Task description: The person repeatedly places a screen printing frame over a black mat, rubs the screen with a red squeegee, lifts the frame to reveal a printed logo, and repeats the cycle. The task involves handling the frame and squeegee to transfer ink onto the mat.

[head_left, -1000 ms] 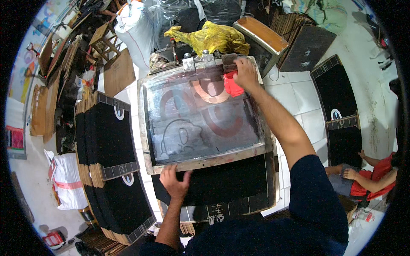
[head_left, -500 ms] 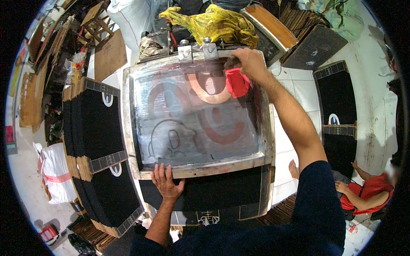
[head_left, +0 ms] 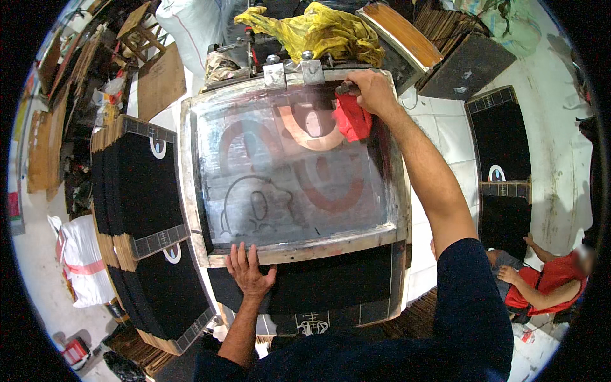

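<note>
Pale sheen across the framed screen (head_left: 293,167), fisheye curvature, grainy black corners.

Two hands, a left hand (head_left: 250,275) and a right hand (head_left: 374,92), one frame (head_left: 318,249), one scraper (head_left: 354,121) and two metal clamps (head_left: 275,76) can be counted. Around them are two left-hand stacks of black boards (head_left: 143,181), one yellow bag (head_left: 318,32), one wooden stool (head_left: 141,30), one white bundle (head_left: 86,254) and one other person (head_left: 550,286). Toward the right rim there seem to be two more black panels (head_left: 501,141), possibly stacks.
</note>
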Demonstrator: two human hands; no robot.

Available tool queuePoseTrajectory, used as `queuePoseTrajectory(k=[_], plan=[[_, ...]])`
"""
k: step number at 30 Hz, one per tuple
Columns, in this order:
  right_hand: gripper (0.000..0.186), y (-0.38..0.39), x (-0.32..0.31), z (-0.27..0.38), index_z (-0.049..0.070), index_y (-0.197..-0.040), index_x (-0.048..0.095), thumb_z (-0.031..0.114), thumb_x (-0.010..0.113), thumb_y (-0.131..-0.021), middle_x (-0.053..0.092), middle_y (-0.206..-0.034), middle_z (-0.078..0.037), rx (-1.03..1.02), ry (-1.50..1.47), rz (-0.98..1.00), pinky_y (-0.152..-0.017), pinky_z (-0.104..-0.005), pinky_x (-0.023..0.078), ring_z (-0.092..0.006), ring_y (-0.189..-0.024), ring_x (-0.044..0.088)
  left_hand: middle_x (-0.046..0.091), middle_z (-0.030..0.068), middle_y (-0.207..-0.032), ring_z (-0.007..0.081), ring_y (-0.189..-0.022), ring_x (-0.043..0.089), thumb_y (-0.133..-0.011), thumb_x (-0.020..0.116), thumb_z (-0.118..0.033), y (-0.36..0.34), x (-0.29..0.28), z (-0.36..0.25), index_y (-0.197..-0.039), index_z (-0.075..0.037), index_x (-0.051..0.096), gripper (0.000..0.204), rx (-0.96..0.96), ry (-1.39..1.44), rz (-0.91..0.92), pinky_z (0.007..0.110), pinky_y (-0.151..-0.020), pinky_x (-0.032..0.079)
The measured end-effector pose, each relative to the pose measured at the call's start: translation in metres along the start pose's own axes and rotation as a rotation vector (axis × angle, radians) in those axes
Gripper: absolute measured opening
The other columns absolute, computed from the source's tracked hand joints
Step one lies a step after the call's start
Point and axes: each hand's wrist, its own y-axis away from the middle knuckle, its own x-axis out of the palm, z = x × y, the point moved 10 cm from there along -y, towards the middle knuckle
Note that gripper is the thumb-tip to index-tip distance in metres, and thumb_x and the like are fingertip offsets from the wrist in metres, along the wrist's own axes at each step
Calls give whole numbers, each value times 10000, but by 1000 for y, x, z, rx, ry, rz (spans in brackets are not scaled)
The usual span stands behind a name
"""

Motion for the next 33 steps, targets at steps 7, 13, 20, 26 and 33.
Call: queuePoseTrajectory(k=[7, 13, 20, 26, 33], plan=[[358, 60, -9, 22, 104, -1012, 679, 24, 753, -671, 721, -964, -122, 4, -40, 243, -837, -512, 539, -379, -940, 682, 445, 167, -1523, 384, -1497, 315, -728, 836, -415, -1, -2, -1, -1451, -119, 499, 851, -12, 45, -6, 593, -1235, 163], [345, -2, 0, -4, 87, -1063, 693, 15, 694, -726, 725, -987, -169, 73, 2, 34, -848, -500, 544, -408, -976, 675, 453, 155, -1517, 373, -1498, 317, -735, 841, -412, -2, -5, 0, -1456, -120, 492, 852, -20, 53, -19, 584, -1238, 154], [343, 64, -4, 23, 89, -1017, 653, 23, 738, -691, 712, -969, -138, 126, 53, 181, -848, -523, 525, -380, -961, 670, 463, 181, -1522, 404, -1495, 332, -747, 813, -429, -3, -7, -3, -1447, -95, 500, 837, -24, 54, -19, 595, -1229, 176], [383, 76, -11, 27, 91, -1042, 656, -4, 724, -678, 700, -1002, -106, 179, 24, 178, -868, -494, 502, -343, -1005, 647, 601, 118, -1291, 353, -1294, 513, -671, 828, -301, -17, -22, -1, -1259, -102, 628, 651, 10, 148, -63, 599, -1187, 243], [304, 53, -10, 23, 104, -998, 710, 28, 724, -704, 734, -995, -159, 134, -125, 255, -828, -493, 557, -389, -973, 691, 599, 99, -1179, 331, -1184, 548, -660, 809, -291, -19, -22, 2, -1160, -92, 655, 559, -10, 194, -94, 621, -1155, 282]])
